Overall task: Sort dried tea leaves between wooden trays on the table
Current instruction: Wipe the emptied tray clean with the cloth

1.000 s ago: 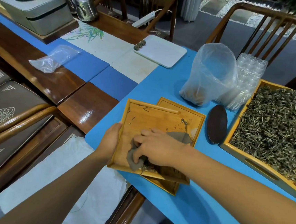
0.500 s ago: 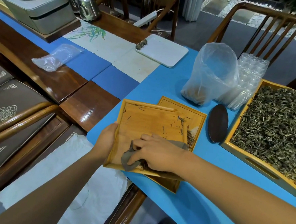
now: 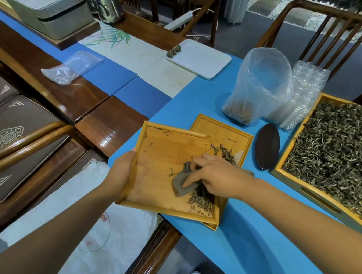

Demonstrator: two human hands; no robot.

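A blue mat [image 3: 201,99] is covering the desk. On it, a small wooden tray [image 3: 162,157] is being gripped at its left edge by the left hand [image 3: 121,171], lying over a second tray [image 3: 224,132]. A grey cloth [image 3: 182,181] is being pressed down by the right hand [image 3: 214,175], fingers extended, beside a pile of tea leaves [image 3: 200,199]. A large leaf-filled tray [image 3: 337,156] is sitting to the right.

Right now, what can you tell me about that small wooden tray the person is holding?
The small wooden tray is light, bamboo-like wood, roughly square, with low raised rims. It lies overlapping a second similar tray. The left hand grips its left edge. The right hand presses a grey cloth on its floor, beside a small heap of dried tea leaves near the lower right corner; stray leaves are scattered elsewhere.
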